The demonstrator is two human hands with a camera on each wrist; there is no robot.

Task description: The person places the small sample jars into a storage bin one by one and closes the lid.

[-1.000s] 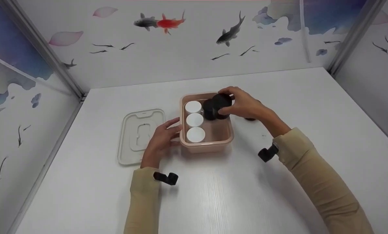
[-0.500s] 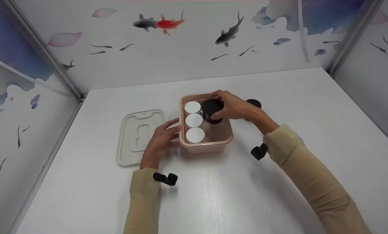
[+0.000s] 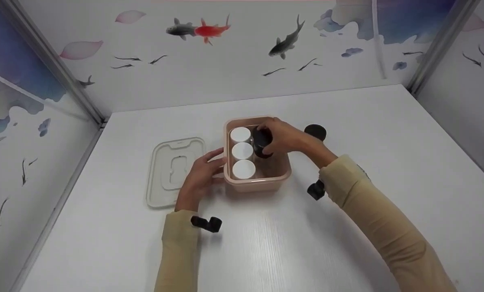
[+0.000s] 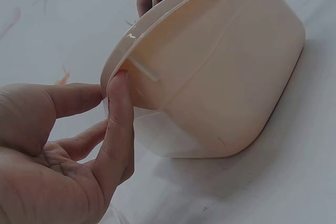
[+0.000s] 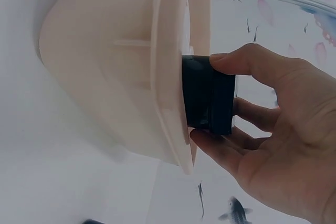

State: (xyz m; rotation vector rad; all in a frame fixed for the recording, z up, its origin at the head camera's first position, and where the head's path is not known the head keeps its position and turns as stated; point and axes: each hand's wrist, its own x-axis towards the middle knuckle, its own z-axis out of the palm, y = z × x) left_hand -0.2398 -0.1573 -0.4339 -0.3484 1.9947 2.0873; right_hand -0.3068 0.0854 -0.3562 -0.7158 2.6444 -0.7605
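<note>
A peach plastic box [image 3: 259,187] stands on the table with several white-lidded jars [image 3: 242,151] in a row along its left side. My left hand [image 3: 201,177] holds the box's left rim; in the left wrist view the thumb tip lies under the rim edge. Inside the box's right half, my right hand [image 3: 284,136] grips a black jar [image 5: 207,95] between thumb and fingers. The jar's lower end is hidden behind the box rim in the right wrist view. Another black jar sits behind it in the box, mostly covered in the head view.
A pale translucent box lid [image 3: 176,170] lies flat to the left, partly beneath the left forearm and hand. Another black jar [image 3: 316,132] stands on the table [image 3: 250,251] beyond the right wrist. Patterned panels [image 3: 242,61] bound the table at the back and sides.
My right hand has moved left and down with the black jar, from above the box's right rim into the box. My left hand has stayed at the rim.
</note>
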